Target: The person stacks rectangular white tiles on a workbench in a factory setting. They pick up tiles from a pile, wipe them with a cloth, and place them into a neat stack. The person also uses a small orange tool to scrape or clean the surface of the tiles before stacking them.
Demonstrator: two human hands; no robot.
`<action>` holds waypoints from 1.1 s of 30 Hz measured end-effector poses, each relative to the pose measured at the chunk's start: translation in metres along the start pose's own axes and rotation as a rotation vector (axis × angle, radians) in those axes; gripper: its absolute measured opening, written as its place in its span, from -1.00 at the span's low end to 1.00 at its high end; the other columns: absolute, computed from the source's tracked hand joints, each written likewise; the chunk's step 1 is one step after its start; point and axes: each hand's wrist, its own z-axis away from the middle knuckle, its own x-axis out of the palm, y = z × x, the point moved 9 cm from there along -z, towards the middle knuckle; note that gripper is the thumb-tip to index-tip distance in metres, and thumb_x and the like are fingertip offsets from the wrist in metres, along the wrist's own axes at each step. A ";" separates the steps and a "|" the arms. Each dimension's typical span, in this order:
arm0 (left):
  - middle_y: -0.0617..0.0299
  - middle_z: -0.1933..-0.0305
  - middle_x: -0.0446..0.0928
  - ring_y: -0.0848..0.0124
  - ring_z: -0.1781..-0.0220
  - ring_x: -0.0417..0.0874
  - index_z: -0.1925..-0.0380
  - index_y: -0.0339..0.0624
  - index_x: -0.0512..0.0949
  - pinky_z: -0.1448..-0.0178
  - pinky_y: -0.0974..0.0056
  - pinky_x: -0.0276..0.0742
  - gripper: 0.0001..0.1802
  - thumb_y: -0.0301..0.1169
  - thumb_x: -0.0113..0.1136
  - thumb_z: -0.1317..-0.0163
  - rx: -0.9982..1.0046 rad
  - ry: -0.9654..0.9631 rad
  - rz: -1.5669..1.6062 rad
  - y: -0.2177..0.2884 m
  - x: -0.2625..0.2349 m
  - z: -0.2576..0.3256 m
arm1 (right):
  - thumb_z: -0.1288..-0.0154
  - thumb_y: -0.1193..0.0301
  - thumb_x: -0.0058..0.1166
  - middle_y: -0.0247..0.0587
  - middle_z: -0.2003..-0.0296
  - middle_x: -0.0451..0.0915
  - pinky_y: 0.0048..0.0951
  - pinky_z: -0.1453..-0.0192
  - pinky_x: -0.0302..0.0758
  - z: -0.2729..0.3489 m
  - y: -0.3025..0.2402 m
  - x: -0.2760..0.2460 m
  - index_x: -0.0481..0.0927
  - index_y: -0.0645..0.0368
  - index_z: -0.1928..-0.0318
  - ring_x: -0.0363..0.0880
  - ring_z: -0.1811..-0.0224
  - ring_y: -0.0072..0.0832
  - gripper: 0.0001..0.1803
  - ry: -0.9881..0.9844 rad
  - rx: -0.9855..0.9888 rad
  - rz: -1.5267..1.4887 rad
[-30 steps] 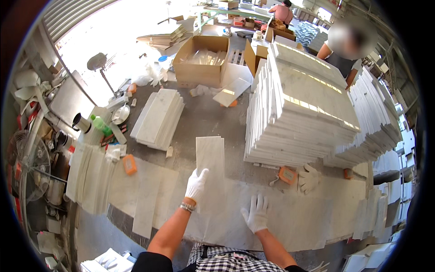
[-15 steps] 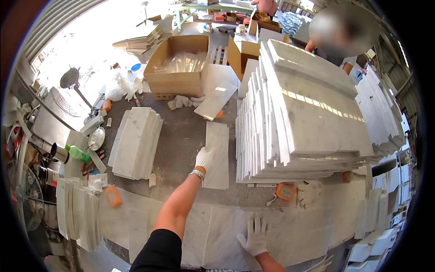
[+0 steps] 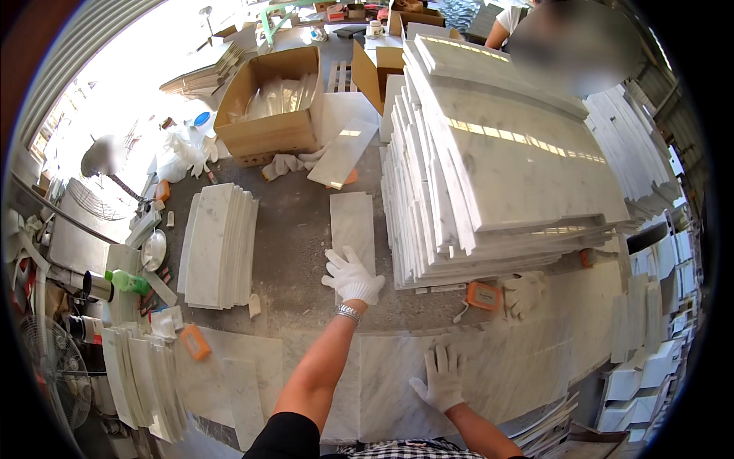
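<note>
A single white-grey marble tile point(image 3: 352, 222) lies flat on the dark worktop. My left hand point(image 3: 355, 280), in a white knit glove, rests over the tile's near part with its fingers spread; its palm hides that end. Nearer me, my right hand point(image 3: 442, 380), gloved too, lies flat with fingers apart on a row of pale marble slabs point(image 3: 390, 382). To the left of the tile stands a neat stack of similar long tiles point(image 3: 218, 245). A much bigger stack of large slabs point(image 3: 527, 168) rises on the right.
Beyond the tile are an open cardboard box point(image 3: 267, 138) with clear plastic inside and a leaning slab point(image 3: 344, 157). Orange blocks point(image 3: 483, 296) and a spare glove point(image 3: 524, 294) lie nearby. A green bottle point(image 3: 128, 281) and fan point(image 3: 53, 371) are left. Another person point(image 3: 505, 27) stands behind the big stack.
My left hand has gone from the tile's left edge to spread fingers across its near part. My right hand stays flat on the slabs. The view has shifted somewhat.
</note>
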 end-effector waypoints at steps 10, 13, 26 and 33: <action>-0.16 -0.65 0.07 -0.05 -0.42 0.39 -0.61 -0.01 0.17 -0.32 -0.17 0.43 0.25 0.05 0.57 0.10 0.005 0.059 0.010 0.004 -0.013 0.000 | -0.13 -0.18 0.32 0.09 -0.40 0.36 0.51 -0.44 0.07 0.001 -0.001 -0.005 0.50 0.14 -0.34 0.24 -0.44 0.28 -0.10 0.110 -0.038 -0.042; -0.15 -0.65 0.06 -0.05 -0.44 0.37 -0.61 0.00 0.17 -0.35 -0.15 0.42 0.25 0.04 0.57 0.11 -0.006 0.051 0.017 0.007 -0.013 0.000 | -0.13 -0.19 0.32 0.09 -0.39 0.36 0.53 -0.42 0.08 0.002 0.001 -0.004 0.51 0.14 -0.34 0.24 -0.43 0.29 -0.10 0.116 -0.035 -0.047; -0.13 -0.60 0.12 -0.06 -0.46 0.36 -0.55 0.00 0.19 -0.49 -0.23 0.28 0.18 0.01 0.59 0.07 -0.031 0.139 0.154 0.002 -0.006 -0.017 | -0.09 -0.20 0.32 0.08 -0.39 0.38 0.46 -0.40 0.16 -0.005 0.003 -0.006 0.53 0.14 -0.31 0.28 -0.41 0.26 -0.10 0.098 -0.032 -0.040; -0.18 -0.24 0.47 -0.13 -0.23 0.56 -0.23 -0.16 0.38 -0.15 -0.16 0.52 -0.37 -0.21 0.38 -0.23 0.371 0.457 0.261 0.022 -0.114 -0.061 | -0.05 -0.18 0.36 0.15 -0.38 0.36 0.48 -0.42 0.15 -0.009 0.004 0.004 0.50 0.18 -0.30 0.25 -0.42 0.32 -0.07 0.001 -0.010 -0.019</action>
